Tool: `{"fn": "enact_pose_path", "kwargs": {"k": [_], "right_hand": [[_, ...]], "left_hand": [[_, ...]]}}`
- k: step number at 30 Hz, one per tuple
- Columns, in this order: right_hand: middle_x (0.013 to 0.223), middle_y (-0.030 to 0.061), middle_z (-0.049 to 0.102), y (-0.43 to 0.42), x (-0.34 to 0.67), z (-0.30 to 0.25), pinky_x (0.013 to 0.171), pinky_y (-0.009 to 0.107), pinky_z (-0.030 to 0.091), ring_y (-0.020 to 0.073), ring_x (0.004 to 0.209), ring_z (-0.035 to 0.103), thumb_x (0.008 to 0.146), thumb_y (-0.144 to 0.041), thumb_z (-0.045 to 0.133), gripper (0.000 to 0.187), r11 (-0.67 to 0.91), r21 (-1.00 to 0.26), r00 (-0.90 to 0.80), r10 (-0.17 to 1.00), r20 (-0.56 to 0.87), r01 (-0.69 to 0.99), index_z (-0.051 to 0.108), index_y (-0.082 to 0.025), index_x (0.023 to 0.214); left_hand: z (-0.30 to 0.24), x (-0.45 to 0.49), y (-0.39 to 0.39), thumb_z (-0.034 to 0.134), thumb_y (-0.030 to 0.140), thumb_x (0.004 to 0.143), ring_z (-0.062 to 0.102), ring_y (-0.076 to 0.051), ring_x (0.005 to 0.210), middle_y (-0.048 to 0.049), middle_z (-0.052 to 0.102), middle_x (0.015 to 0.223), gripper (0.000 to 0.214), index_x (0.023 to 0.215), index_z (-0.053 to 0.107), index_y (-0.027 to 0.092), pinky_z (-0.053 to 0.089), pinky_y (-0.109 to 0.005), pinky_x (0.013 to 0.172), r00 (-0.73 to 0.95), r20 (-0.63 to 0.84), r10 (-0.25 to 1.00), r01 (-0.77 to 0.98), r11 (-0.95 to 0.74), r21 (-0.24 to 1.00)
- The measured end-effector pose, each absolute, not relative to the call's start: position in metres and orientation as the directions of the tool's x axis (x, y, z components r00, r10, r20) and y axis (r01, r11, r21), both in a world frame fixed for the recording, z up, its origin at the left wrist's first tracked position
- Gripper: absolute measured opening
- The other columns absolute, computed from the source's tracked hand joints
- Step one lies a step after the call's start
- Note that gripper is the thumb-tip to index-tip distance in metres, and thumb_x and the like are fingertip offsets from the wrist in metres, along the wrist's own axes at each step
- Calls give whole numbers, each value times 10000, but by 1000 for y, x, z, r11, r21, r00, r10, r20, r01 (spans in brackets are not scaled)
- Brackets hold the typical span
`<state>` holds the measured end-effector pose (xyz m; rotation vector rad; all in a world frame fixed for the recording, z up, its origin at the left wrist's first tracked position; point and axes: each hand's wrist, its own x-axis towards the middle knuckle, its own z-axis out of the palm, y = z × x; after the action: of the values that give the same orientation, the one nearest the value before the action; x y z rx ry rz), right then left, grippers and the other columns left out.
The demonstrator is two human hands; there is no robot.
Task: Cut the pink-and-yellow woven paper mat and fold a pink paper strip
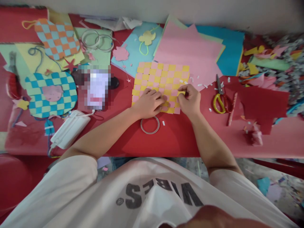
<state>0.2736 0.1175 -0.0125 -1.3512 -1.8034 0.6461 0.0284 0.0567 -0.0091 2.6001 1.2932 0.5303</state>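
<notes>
A woven mat (152,74) of yellow and pink paper strips lies flat on the red table before me. My left hand (150,103) rests palm down on the mat's lower middle, fingers spread a little over the weave. At the right edge, my right hand (190,99) is closed, thumb and forefinger pinching the end of a yellow paper strip (181,92). Small white scraps (202,85) are scattered just beyond that hand. A thin roll of tape (150,133) lies below my left hand.
Scissors (219,93) and a pink pencil-like stick (232,109) lie right, beside red paper (263,101) and shredded scraps (266,69). Coloured sheets (182,44) cover the back. Left are a phone (98,88), white power bank (70,129) and checked paper pieces (51,106).
</notes>
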Motion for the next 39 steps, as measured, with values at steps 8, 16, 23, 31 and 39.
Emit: {"fn": "enact_pose_path", "kwargs": {"k": [8,16,23,31,39], "right_hand": [[792,-4,658,112,269,-4,649,325,474,149,667,553,778,-153,553,199,351,-763,-101,929,356,543,695,-233,891],[727,-14,627,106,268,-3,591,313,422,135,602,499,827,-173,567,166,380,-770,-95,916,389,513,710,-228,892],[732,-14,627,104,267,-2,627,322,460,145,637,556,858,-177,561,165,415,-749,-62,890,451,517,712,-232,895],[782,-2,657,105,267,-2,646,330,505,160,673,610,944,-253,565,138,413,-731,-39,882,470,544,703,-246,938],[860,34,686,105,268,-1,687,370,540,185,731,656,1014,-364,557,185,486,-695,31,808,589,530,687,-248,950]], "left_hand": [[-15,25,61,515,313,1079,616,-333,1142,-138,736,1207,284,1145,773,213,417,-564,1017,532,270,803,755,-594,277],[-16,24,62,501,325,1097,630,-316,1102,-111,735,1168,304,1202,772,235,423,-560,1056,447,312,839,807,-528,265],[-16,25,61,499,317,1094,635,-299,1106,-109,742,1193,301,1192,774,246,419,-556,1070,451,318,834,787,-539,299],[-15,23,61,550,327,1053,647,-308,1153,-109,737,1277,269,1187,775,266,397,-588,1107,449,316,836,758,-543,361],[-14,24,60,563,332,1048,625,-318,1199,-118,724,1338,272,1225,755,256,370,-601,1136,441,326,836,767,-540,347]]}}
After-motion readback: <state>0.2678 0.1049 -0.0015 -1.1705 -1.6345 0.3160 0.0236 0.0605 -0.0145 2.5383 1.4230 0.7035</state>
